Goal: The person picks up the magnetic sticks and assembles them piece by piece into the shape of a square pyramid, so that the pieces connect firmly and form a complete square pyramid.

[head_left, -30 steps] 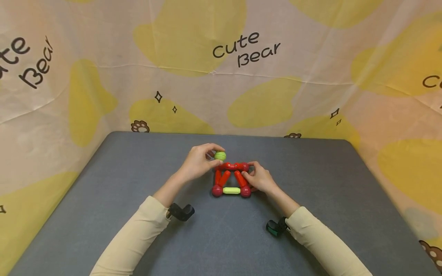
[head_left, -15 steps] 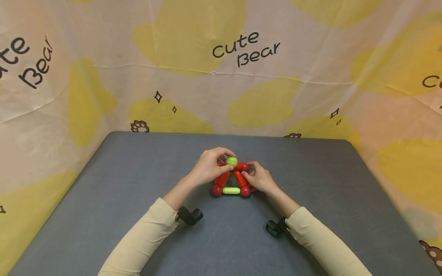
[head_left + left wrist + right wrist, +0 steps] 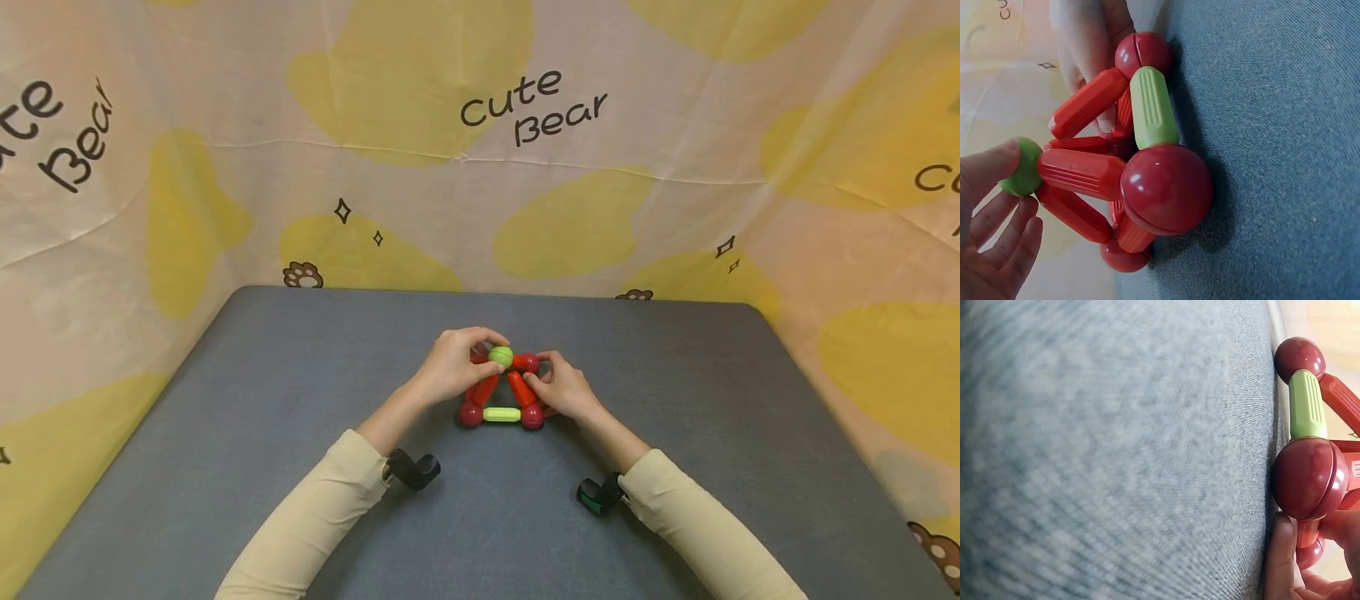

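A toy frame of ball connectors and ribbed rods stands on the table: dark red balls [image 3: 471, 415] at the base, a light green rod [image 3: 502, 414] along the front, and red rods [image 3: 1082, 172] leaning inward. Over its top, my left hand [image 3: 454, 367] pinches a green ball [image 3: 1025, 172] between thumb and fingers. In the left wrist view that ball touches the upper ends of two leaning rods, while a third red rod [image 3: 1088, 103] ends apart from it. My right hand [image 3: 567, 389] grips the frame's right side, its fingers around a red rod [image 3: 1308, 533] beside the large ball.
The frame rests on a dark grey table [image 3: 330, 342] with rounded back corners. Behind and beside it hangs a patterned cloth [image 3: 420, 192]. A black wrist camera [image 3: 414, 470] sits on the left wrist and another camera [image 3: 597, 495] on the right.
My left hand has carried the green ball right and downward onto the frame's top, most of it in the first half second. My right hand has stayed in place on the frame.
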A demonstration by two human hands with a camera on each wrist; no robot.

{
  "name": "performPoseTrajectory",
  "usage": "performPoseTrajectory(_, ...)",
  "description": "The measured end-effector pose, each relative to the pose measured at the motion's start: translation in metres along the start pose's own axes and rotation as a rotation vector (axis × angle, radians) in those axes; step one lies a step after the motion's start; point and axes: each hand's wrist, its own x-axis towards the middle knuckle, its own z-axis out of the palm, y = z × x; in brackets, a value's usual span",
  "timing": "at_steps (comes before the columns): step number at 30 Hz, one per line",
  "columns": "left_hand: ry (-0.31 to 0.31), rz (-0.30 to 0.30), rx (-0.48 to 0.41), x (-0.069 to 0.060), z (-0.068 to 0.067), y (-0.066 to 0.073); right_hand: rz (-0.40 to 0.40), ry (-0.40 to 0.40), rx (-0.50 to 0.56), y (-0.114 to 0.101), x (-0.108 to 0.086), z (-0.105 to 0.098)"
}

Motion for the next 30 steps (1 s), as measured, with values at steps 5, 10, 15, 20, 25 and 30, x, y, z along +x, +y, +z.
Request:
performPoseTrajectory(5,0.0,-0.004,-0.007,0.0,0.0003,-0.0019,-0.002,0.005,-0.01,-0.0002,0.0001,0.0)
performPoseTrajectory(10,-0.016,0.006,0.021,0.0006,0.0034,-0.0011,0.008,0.004,0.011,0.0002,-0.0002,0.0002)
performPoseTrajectory(15,-0.025,0.013,0.041,0.0013,0.0075,-0.0016,0.012,0.002,0.025,0.0003,-0.0004,0.0006)
performPoseTrajectory(20,-0.025,0.004,0.032,0.0011,0.0076,-0.0018,0.007,0.004,0.032,0.0006,-0.0007,0.0012)
performPoseTrajectory(25,-0.048,-0.007,0.024,0.0,0.006,-0.0007,0.007,-0.002,0.041,0.0012,-0.0006,0.0012)
performPoseTrajectory(30,-0.066,-0.004,0.022,-0.0017,0.0058,-0.0006,0.007,-0.002,0.029,0.0016,0.0002,0.0009)
